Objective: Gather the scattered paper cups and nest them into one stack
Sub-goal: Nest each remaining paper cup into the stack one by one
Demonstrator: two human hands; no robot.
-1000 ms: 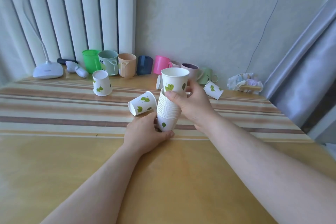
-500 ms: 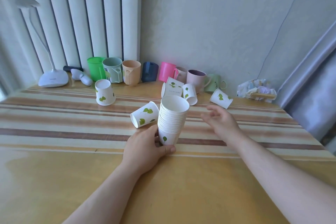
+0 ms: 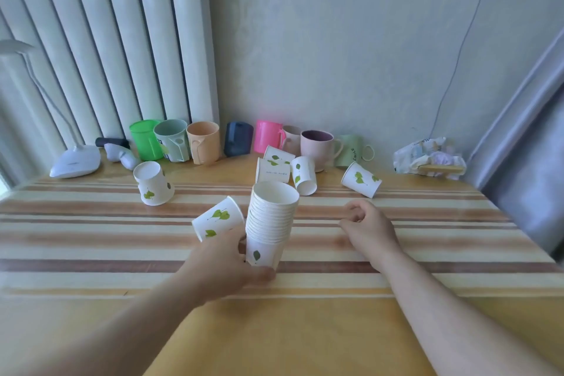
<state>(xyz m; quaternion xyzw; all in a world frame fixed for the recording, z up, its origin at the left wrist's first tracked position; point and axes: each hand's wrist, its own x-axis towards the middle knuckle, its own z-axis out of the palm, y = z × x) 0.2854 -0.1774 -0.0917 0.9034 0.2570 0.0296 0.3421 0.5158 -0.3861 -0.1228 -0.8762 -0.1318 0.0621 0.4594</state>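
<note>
A stack of white paper cups [image 3: 270,223] with green leaf prints stands upright mid-table. My left hand [image 3: 225,265] grips its bottom cup. One loose cup [image 3: 218,220] lies on its side just left of the stack, touching my left fingers. An upside-down cup [image 3: 152,183] stands further left. A cluster of three cups [image 3: 285,169] lies behind the stack, and another cup [image 3: 361,179] lies on its side at the right. My right hand [image 3: 367,227] hovers right of the stack, fingers loosely curled, holding nothing.
A row of coloured plastic and ceramic mugs [image 3: 203,146] lines the wall behind the cups. A white desk lamp [image 3: 74,162] sits at the back left, a crumpled packet [image 3: 427,157] at the back right. The striped table [image 3: 91,238] ends at the right by a curtain.
My right hand pushed the top cup down into the stack, let go and drew away to the right, its fingers curling. My left hand stayed on the stack's base.
</note>
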